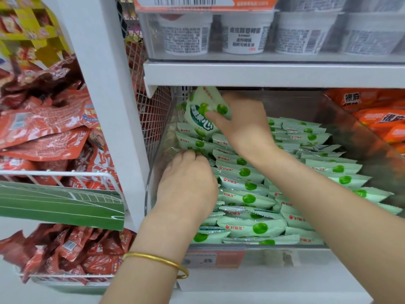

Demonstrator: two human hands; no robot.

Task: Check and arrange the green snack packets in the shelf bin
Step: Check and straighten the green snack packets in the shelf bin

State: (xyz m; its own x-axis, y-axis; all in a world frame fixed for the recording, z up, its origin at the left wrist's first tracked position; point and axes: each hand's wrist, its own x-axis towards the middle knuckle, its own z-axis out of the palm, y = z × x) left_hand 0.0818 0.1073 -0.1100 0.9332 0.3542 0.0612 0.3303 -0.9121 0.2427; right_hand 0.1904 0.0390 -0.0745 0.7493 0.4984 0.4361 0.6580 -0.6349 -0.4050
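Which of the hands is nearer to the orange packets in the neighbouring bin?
Right. The right hand holds a green packet, left of the orange packets; the left hand is farther left and lower.

Take the white shelf board [274, 74] as your marker. Above it you see white printed tubs [246, 38] standing in a row. Under its right end lie orange packets [377, 119]. Left of it, past the white upright [114, 119], red packets [43, 128] fill a wire basket [65, 174] fronted by a green card [61, 202].
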